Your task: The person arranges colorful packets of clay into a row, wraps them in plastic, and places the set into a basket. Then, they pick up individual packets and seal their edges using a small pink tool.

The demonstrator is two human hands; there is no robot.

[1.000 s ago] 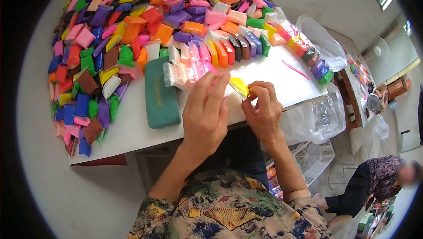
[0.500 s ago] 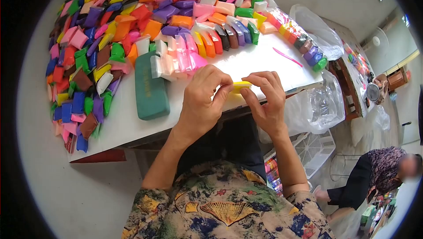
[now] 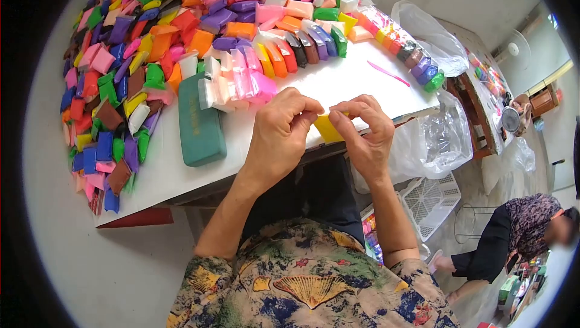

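Between my two hands hangs a small yellow packet (image 3: 328, 130), held near the table's front edge. My left hand (image 3: 281, 128) pinches its upper left corner with thumb and forefinger. On the other side, my right hand (image 3: 366, 133) pinches the upper right corner. Just beyond my left hand lies a row of wrapped packets in pale, pink, yellow, orange, red, black, brown, purple and green (image 3: 281, 56). A green oblong case (image 3: 202, 124) lies left of my left hand, against the pale and pink packets.
A large heap of coloured packets (image 3: 151, 44) covers the table's left and back. A filled clear pack (image 3: 402, 50) and a pink strip (image 3: 388, 73) lie at right. Plastic bags (image 3: 438, 141) hang by the edge. Another person (image 3: 513, 237) bends over at lower right.
The yellow packet has turned from edge-on to showing its flat face, hanging lower between my fingers. Both hands keep pinching it. The other person has shifted slightly.
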